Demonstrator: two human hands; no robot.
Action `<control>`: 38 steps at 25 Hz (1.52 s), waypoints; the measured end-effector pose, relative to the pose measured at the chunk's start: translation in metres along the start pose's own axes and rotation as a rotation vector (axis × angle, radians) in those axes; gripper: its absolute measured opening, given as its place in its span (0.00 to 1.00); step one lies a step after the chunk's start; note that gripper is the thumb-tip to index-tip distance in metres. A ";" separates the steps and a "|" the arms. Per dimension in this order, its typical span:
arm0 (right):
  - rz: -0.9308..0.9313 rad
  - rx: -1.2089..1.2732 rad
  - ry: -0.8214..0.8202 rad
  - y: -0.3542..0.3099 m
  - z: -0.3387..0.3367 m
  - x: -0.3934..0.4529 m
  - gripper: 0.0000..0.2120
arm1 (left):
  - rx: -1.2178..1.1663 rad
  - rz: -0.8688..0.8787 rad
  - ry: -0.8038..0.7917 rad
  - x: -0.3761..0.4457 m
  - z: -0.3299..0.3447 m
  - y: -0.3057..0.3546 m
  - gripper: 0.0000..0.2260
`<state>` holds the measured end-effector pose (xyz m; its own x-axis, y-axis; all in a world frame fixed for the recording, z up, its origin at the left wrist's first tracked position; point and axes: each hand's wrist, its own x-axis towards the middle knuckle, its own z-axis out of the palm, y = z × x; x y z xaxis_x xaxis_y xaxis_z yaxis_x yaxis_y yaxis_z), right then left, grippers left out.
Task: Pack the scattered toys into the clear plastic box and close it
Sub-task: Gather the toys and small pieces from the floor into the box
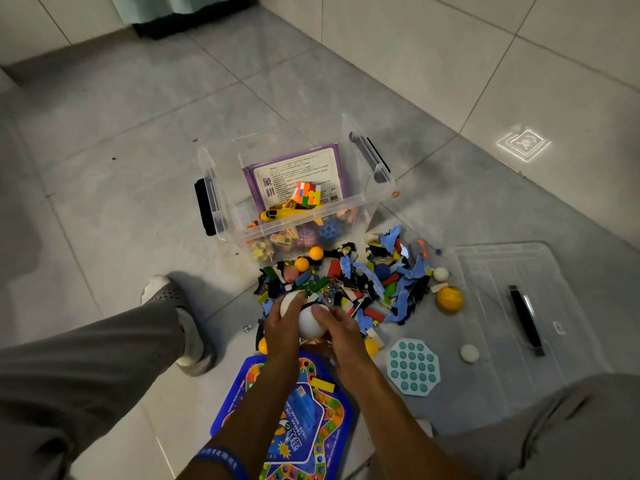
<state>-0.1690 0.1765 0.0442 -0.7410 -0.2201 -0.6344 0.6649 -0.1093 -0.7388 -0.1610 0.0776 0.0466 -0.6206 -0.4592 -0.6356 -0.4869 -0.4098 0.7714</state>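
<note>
Left hand (282, 325) grips a white ball (289, 301), fingers curled over its top. Right hand (334, 323) grips a second white ball (310, 323), fingers curled round its upper side. The two balls sit just beside each other at the near edge of the toy pile (363, 289)

Clear plastic box (294, 202) stands open on the tiled floor (121, 185), beyond the pile and touching its far edge. Black latch handles on both ends. Contents visible: a purple-edged game box (294, 171) leaning against the back wall, a colour cube (306, 192), a yellow toy plane (287, 212), a blue perforated ball (330, 230) and further small toys seen through the front wall

The pile holds blue and black foam pieces, coloured blocks, marbles and two orange balls (308, 259) close to the box front. A yellow ball (449, 299) lies at the pile's right edge

Clear lid (519, 323) lies flat on the floor to the right of the pile, black handle uppermost, a small white ball (469, 353) on it. A teal bubble-pop toy (414, 367) rests at the lid's near left corner. A blue board game (298, 410) lies on the floor under the forearms

A grey trouser leg and a slippered foot (180, 320) stand left of the pile
</note>
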 end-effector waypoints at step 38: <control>-0.004 0.233 0.133 -0.108 -0.008 -0.003 0.16 | 0.249 -0.335 -0.157 0.001 -0.034 -0.019 0.17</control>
<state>-0.2397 0.1965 0.1239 -0.7394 -0.0914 -0.6671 0.6539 -0.3338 -0.6790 -0.1311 0.0580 0.0300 -0.4796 -0.2006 -0.8542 -0.7981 -0.3049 0.5197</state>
